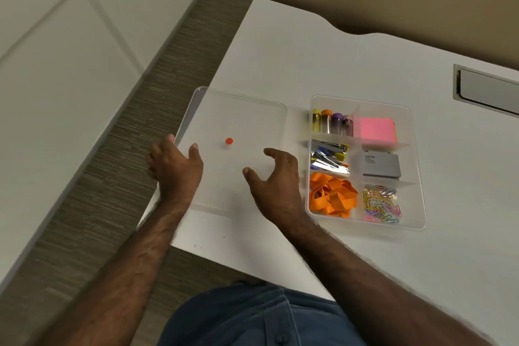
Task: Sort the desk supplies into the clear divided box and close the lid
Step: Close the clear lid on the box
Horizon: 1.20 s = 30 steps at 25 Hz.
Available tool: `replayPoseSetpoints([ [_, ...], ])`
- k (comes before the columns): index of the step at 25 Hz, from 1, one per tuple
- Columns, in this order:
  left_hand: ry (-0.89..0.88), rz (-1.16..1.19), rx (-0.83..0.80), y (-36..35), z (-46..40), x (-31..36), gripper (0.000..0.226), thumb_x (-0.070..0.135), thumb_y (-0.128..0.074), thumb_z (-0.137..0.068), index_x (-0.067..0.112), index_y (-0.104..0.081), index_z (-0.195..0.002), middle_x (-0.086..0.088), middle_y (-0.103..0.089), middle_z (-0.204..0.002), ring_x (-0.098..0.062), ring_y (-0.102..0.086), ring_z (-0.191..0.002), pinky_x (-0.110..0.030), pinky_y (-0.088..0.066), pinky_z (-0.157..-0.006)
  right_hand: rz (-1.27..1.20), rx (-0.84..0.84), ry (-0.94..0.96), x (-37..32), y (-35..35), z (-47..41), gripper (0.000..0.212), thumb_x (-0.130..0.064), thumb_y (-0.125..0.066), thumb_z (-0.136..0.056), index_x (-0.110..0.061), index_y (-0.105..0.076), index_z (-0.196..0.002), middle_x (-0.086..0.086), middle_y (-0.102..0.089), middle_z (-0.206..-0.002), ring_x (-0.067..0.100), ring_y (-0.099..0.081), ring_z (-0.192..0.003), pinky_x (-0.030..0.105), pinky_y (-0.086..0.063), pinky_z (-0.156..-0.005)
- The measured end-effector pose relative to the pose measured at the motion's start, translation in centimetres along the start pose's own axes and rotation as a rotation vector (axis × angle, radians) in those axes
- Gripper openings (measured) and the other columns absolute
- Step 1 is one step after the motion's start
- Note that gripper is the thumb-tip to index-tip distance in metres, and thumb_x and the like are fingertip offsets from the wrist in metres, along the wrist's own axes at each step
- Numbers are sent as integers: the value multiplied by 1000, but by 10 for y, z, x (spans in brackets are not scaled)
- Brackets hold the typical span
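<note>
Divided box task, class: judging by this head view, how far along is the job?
Done: the clear divided box holds all six sorted groups, including sticky notes, orange rubber bands and paper clips. In hand: the left hand grips the edge of the clear lid, which lies flat on the desk beside the box; the right hand hovers open over it. Left: fit the lid on.

Left hand [175, 167] grips lid [247, 118] edge; filled box [415, 166] beside, uncovered.
</note>
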<state>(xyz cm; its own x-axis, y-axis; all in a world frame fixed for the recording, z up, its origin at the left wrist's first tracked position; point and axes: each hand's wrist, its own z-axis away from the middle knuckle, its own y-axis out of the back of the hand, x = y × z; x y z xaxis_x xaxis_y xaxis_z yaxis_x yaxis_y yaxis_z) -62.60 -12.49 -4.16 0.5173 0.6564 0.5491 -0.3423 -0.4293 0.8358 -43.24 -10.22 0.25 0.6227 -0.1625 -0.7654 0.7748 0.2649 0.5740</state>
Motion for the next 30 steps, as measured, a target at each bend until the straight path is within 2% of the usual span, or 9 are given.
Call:
replayPoseSetpoints([
  [4,86,88,98,15,2,6,57,37,-68,-92,6,-52,-138,-24,-49,-137,-39,-46,-126,-51,-44,-99,-20,50,78,-8,12,4,55,-45,-75,-89,-32,-53,-138,-7,-45,-148,15,-42,-136,27,-31,-107],
  [8,85,193,123,28,11,29,55,36,-69,-92,6,-55,-136,-22,-52,-133,-36,-47,-123,-36,-42,-88,-121,137,155,-14,43,0,48,-40,-76,-90,-30,-57,-133,-10,-49,-137,15,-48,-129,43,-44,-111],
  [12,51,326,74,31,32,65,51,36,-71,-92,5,-60,-131,-19,-58,-126,-31,-57,-115,-34,-52,-89,-255,274,202,-5,90,-8,43,-30,-77,-89,-23,-61,-128,-14,-50,-124,15,-54,-119,40,-47,-104],
  [15,35,403,13,17,62,97,51,37,-69,-93,8,-57,-133,-13,-56,-131,-16,-54,-104,-4,-38,-72,-263,387,215,16,130,-15,40,-26,-78,-88,-18,-64,-126,-7,-55,-122,17,-56,-116,35,-48,-102],
  [16,38,413,-18,9,74,107,50,37,-69,-94,10,-56,-134,-12,-53,-132,-14,-52,-102,-1,-34,-65,-258,420,199,25,144,-17,40,-29,-78,-88,-19,-65,-126,-7,-57,-121,15,-56,-114,34,-49,-101],
  [19,28,436,-112,-16,110,136,49,36,-69,-94,12,-53,-134,-12,-48,-133,-23,-57,-104,-11,-36,-66,-251,486,119,59,180,-19,40,-33,-77,-89,-22,-65,-126,-8,-58,-122,12,-58,-109,32,-51,-99],
  [23,4,414,-181,-47,152,163,50,32,-68,-95,7,-51,-135,-15,-46,-135,-31,-56,-116,-35,-49,-87,-233,528,78,107,212,-18,39,-28,-77,-89,-21,-66,-126,-4,-59,-122,14,-59,-108,30,-51,-95],
  [26,-5,362,-205,-64,173,170,51,30,-67,-95,3,-51,-136,-18,-45,-135,-34,-49,-124,-50,-47,-103,-224,512,29,133,222,-17,40,-28,-77,-88,-22,-65,-126,-6,-58,-123,11,-58,-107,25,-48,-90],
  [30,-3,338,-233,-78,186,171,47,27,-63,-98,4,-50,-137,-18,-44,-136,-34,-45,-126,-42,-45,-100,-213,498,4,158,226,-18,41,-26,-77,-88,-22,-65,-127,-5,-59,-125,11,-58,-108,26,-47,-92],
])
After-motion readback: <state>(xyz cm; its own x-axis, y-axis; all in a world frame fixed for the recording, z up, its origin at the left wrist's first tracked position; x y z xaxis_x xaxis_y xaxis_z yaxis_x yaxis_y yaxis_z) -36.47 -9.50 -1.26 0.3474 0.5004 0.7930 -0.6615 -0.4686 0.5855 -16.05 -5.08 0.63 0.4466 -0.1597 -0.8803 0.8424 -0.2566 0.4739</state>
